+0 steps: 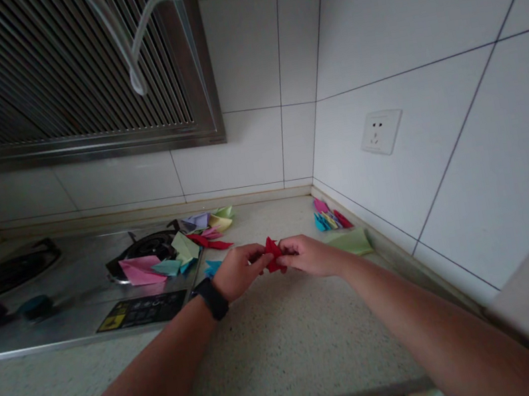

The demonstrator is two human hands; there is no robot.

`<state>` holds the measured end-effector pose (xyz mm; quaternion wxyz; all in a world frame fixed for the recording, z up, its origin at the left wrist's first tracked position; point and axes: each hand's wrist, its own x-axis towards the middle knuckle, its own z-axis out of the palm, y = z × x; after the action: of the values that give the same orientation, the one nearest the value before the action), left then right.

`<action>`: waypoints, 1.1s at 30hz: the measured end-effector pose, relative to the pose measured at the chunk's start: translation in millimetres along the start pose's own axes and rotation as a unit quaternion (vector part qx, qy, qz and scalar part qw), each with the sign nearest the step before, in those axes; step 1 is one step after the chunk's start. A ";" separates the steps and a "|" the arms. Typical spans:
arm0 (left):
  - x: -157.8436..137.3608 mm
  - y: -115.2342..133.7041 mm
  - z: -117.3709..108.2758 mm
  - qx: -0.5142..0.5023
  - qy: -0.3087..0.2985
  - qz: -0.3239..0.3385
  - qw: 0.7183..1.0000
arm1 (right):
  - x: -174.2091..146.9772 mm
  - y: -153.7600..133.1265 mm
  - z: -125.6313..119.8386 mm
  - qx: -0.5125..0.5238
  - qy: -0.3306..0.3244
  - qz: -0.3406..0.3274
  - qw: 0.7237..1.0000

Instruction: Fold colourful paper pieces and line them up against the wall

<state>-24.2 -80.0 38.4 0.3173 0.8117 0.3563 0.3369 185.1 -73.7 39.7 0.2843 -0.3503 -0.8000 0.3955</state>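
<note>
A small folded red paper piece (273, 255), with pointed tips, is held just above the countertop. My left hand (240, 271), with a dark band on its wrist, pinches it from the left. From the other side my right hand (307, 256) grips it between thumb and fingers. Just behind my left hand lies a blue folded paper (212, 267), partly covered by that hand. Beyond my right wrist rests a flat light green paper (353, 242). The exact folded shape of the red paper is partly hidden by my fingers.
Folded papers, among them a pink one (142, 270) and a red one (211, 241), lie on and beside the gas stove (77, 320). Small colourful folded papers (331, 216) sit by the right wall. A range hood (83, 147) hangs above; a socket (382, 132) is on the wall.
</note>
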 end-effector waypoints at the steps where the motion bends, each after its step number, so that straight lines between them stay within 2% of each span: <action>1: 0.0 0.1 0.1 -0.003 -0.002 0.001 1.000 | 0.5 1.1 -0.1 0.003 0.002 -0.008 1.000; 8: 0.5 -4.1 2.4 -0.020 0.000 0.009 1.000 | 1.1 7.3 0.0 0.037 -0.007 -0.020 0.999; 17: -1.6 -4.7 2.2 -0.058 -0.029 0.006 0.998 | -4.6 -9.6 0.0 0.048 -0.031 -0.041 0.998; 25: -2.6 -5.6 2.0 -0.055 -0.035 0.007 0.998 | -4.9 -8.0 -0.6 0.025 -0.041 -0.008 0.999; 29: -1.2 -9.1 4.3 -0.034 -0.031 -0.019 0.999 | -2.8 -0.8 -1.0 -0.023 -0.004 -0.001 1.000; 33: -0.5 -8.9 5.3 -0.034 -0.029 -0.024 0.999 | -2.0 0.5 -2.5 -0.085 0.049 -0.023 0.995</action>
<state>-23.6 -77.0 28.5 0.3627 0.8013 0.3544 0.3174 188.3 -74.0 40.3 0.3012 -0.3741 -0.8237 0.3014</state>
